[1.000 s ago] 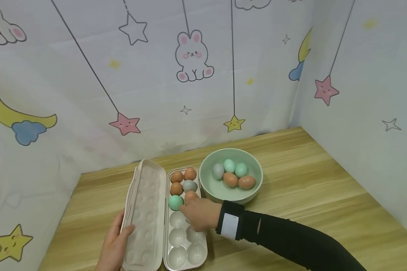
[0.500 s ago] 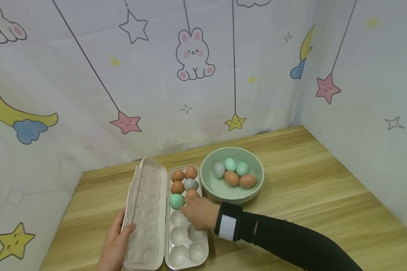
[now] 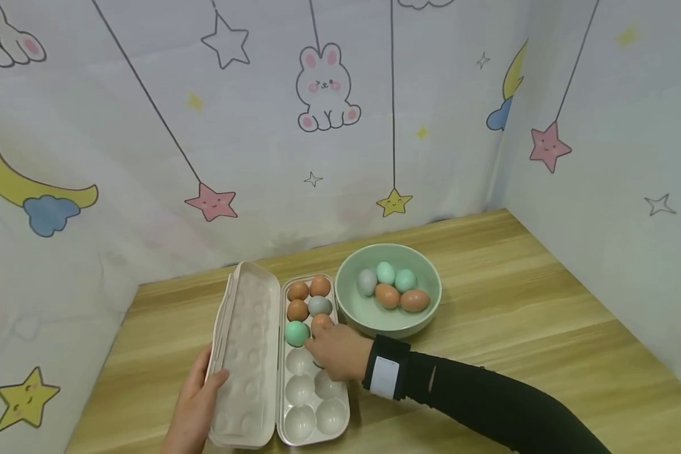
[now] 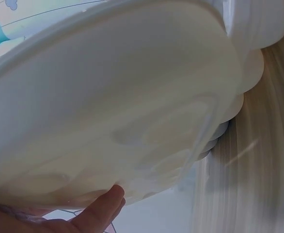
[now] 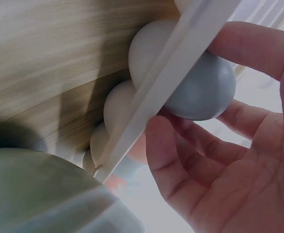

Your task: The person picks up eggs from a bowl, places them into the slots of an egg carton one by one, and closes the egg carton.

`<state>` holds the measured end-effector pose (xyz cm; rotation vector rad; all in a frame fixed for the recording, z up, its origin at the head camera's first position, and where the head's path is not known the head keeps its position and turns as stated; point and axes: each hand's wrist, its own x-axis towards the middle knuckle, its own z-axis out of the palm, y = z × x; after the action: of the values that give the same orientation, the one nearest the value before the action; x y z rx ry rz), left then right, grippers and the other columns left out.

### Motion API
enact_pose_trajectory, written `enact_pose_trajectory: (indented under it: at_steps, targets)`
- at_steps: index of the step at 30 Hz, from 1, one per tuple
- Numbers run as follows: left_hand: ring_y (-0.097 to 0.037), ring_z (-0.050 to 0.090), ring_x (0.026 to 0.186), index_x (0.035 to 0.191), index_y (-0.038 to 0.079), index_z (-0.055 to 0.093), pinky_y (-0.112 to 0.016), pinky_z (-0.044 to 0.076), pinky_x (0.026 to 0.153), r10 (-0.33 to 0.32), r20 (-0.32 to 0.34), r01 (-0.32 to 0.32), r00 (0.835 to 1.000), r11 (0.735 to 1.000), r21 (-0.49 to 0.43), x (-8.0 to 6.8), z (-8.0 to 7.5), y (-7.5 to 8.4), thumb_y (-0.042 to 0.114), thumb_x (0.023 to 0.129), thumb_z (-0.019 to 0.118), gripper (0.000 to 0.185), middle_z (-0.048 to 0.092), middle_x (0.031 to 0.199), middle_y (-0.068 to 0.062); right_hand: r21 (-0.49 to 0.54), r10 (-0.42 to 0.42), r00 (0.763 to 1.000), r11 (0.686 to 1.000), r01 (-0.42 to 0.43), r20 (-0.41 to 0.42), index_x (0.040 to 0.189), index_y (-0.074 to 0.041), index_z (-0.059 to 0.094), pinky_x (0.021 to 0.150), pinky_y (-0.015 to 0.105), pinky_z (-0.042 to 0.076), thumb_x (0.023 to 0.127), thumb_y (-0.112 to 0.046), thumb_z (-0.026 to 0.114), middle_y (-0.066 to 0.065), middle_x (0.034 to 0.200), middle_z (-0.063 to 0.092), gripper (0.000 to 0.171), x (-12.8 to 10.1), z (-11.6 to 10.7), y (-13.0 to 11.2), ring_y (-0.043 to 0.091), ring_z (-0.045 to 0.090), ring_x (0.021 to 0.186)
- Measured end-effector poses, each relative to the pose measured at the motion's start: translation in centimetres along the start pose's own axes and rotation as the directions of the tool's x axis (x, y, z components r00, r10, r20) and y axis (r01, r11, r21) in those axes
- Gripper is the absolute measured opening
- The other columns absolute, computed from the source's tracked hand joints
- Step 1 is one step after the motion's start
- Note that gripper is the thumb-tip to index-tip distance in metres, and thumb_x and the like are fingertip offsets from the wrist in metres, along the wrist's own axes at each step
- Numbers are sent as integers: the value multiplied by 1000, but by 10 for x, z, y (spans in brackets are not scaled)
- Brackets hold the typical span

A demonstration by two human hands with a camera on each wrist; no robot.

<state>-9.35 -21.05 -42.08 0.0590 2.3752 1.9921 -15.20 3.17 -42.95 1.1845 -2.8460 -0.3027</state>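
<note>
Little moved | right hand [image 3: 335, 353] still grasps grey egg [image 5: 200, 87] | left hand [image 3: 195, 403] steadies carton lid [image 3: 246, 353], fingers straight

The egg tray [image 3: 340, 413] lay on the table [image 3: 516, 302], its open lid [image 3: 246, 353] to the left. Six eggs [image 3: 297, 291] sat in the tray's far cups. The bowl [image 3: 349, 315] stood just right of the tray, with five eggs [image 3: 388, 296] inside.
</note>
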Motion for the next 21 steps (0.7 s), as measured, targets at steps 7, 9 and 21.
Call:
enact_pose_trajectory:
  at_steps: [7,9,21]
  targets:
    - [-1,53,97,146,-1,21,-23,48,75,6,3,-6,1000,1000,5,1,1,2,2,98,38,51,35,137,-16,69,-5,1000,998,5,-3,102,-14,59,53,20,43,78,-20,72,5,101,53,28,-3,-3,2,11,48,76]
    - [-1,53,97,146,-2,21,-23,48,75,4,8,-4,1000,1000,-2,1,2,2,1,98,37,51,32,140,-20,102,-11,1000,995,10,9,101,-13,57,52,18,42,79,-18,70,4,97,51,26,-5,-5,4,10,46,72]
    - [-4,55,95,145,-1,24,-25,49,73,11,-1,-11,1000,1000,28,1,1,1,2,98,38,49,34,136,-19,414,49,998,910,-33,-27,112,-13,59,69,25,44,85,-20,67,-2,97,55,29,-36,-42,55,11,53,81]
